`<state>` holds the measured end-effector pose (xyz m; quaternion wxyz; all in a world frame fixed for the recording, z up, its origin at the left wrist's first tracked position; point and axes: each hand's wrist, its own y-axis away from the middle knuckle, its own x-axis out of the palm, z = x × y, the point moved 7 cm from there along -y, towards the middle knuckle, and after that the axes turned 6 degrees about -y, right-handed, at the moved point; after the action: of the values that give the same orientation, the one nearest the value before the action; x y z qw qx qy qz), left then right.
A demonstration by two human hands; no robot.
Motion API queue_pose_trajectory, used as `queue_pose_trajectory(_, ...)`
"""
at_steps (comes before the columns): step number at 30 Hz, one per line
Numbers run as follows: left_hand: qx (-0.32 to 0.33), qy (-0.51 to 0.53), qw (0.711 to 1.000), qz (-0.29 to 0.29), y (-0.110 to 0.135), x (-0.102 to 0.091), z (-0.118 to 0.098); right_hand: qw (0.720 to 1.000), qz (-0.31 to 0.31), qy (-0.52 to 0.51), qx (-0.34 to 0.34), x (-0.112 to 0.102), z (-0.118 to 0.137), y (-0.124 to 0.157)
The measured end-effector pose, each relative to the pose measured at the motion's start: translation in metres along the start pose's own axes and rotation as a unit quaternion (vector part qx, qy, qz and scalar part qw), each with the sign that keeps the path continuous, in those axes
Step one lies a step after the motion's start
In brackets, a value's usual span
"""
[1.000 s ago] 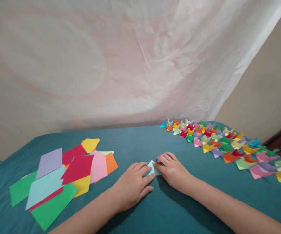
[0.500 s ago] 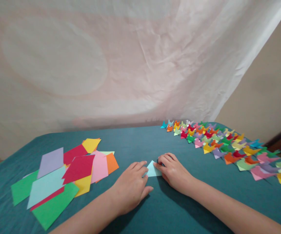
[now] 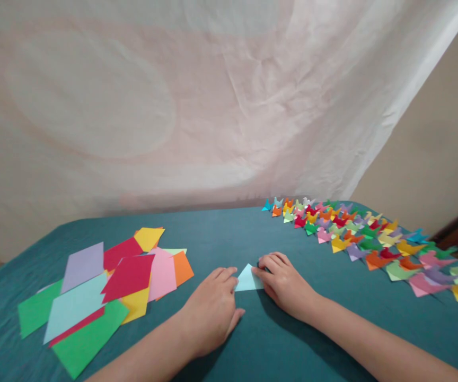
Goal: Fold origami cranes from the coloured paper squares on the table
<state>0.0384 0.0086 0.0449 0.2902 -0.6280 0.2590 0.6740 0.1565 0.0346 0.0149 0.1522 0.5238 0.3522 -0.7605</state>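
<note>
A small light blue folded paper [image 3: 248, 279] lies on the table between my hands, its point facing away from me. My right hand [image 3: 284, 284] has its fingers curled at the paper's right side, gripping it; that corner is hidden beneath them. On the other side, my left hand [image 3: 215, 310] rests with its fingers stretched out and its thumb apart. Those fingertips touch or nearly touch the paper's left corner.
Loose coloured paper sheets [image 3: 128, 278] overlap in a pile at the left. Rows of small folded paper birds [image 3: 340, 243] stand along the right side. A teal cloth [image 3: 221, 233] covers the table, and a pale sheet [image 3: 213, 106] hangs behind it.
My left hand has drawn back slightly to the left, baring more of the paper's left corner. The right hand stays almost where it was on the paper.
</note>
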Motion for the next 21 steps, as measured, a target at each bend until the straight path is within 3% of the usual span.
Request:
queue_pose_trajectory(4,0.003,-0.009,1.0,-0.009,0.001,0.004,-0.001,0.999,0.025,-0.045,-0.005,-0.001,0.006,0.002)
queue_pose_trajectory(9,0.0,-0.022,1.0,-0.017,0.002,0.006,-0.004,0.983,0.158,-0.089,-0.027,0.009,0.016,0.009)
queue_pose_trajectory(12,-0.002,-0.018,1.0,-0.017,0.001,0.006,-0.005,0.975,0.198,-0.097,-0.015,0.01,0.015,0.013)
queue_pose_trajectory(16,-0.002,-0.011,1.0,-0.004,-0.001,0.008,-0.006,0.977,0.197,-0.078,0.015,0.006,0.01,0.017)
queue_pose_trajectory(21,-0.003,-0.012,1.0,-0.001,-0.001,0.008,-0.006,0.987,0.153,-0.029,0.043,-0.004,0.004,0.019)
